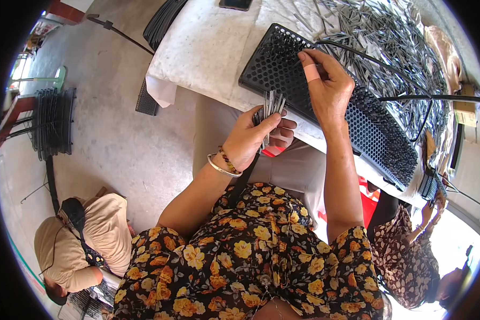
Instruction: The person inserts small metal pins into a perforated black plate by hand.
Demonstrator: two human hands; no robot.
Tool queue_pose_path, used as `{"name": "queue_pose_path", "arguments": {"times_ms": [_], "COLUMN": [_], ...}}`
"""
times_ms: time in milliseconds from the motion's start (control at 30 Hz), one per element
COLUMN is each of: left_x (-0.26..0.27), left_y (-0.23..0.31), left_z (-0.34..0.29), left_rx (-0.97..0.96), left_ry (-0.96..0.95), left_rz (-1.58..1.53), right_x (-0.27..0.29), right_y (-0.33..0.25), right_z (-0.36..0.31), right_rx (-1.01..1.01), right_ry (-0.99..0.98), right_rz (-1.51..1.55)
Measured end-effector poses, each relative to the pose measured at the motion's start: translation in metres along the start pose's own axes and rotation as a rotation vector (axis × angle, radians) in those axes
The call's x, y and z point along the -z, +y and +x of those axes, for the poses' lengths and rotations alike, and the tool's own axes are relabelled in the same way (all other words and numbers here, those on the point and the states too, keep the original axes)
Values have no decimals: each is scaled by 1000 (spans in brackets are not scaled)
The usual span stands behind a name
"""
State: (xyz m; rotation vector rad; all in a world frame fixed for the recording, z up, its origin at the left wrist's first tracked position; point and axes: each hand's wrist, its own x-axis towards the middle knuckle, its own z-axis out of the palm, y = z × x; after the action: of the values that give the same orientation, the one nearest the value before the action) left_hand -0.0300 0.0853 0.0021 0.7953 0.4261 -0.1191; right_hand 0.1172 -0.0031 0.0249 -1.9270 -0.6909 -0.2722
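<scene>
My left hand (245, 136) is closed round a bundle of thin grey metal-looking strips (272, 106), held upright in front of the table edge. Over the black perforated tray (277, 66), my right hand (330, 90) has thumb and forefinger pinched together, with a pale band round one finger. Whatever lies between those fingertips is too small to make out. Short dark pieces stand in the tray's holes near its far end, while bare holes show closer to me. To the right, another perforated section (367, 128) carries rows of upright dark pieces.
Loose strips (389, 48) are heaped on the white-covered table (208, 50). Black rods (437, 98) cross above them. A dark phone-like slab (234, 4) lies at the far edge. Other people sit at lower left (85, 240) and right (408, 256). Black racks (53, 122) stand at left.
</scene>
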Motion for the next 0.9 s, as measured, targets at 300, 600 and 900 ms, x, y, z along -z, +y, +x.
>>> {"name": "queue_pose_path", "arguments": {"times_ms": [300, 600, 900], "left_x": [-2, -5, -9], "left_y": [2, 1, 3], "left_z": [-1, 0, 0], "left_rx": [-4, -7, -57], "left_ry": [-1, 0, 4], "left_rz": [-66, -54, -110], "right_x": [-4, -4, 27], "right_y": [10, 10, -28], "right_z": [-3, -6, -29], "right_rx": [283, 290, -485], "right_ry": [-37, -39, -505], "right_rz": [-259, -291, 251]}}
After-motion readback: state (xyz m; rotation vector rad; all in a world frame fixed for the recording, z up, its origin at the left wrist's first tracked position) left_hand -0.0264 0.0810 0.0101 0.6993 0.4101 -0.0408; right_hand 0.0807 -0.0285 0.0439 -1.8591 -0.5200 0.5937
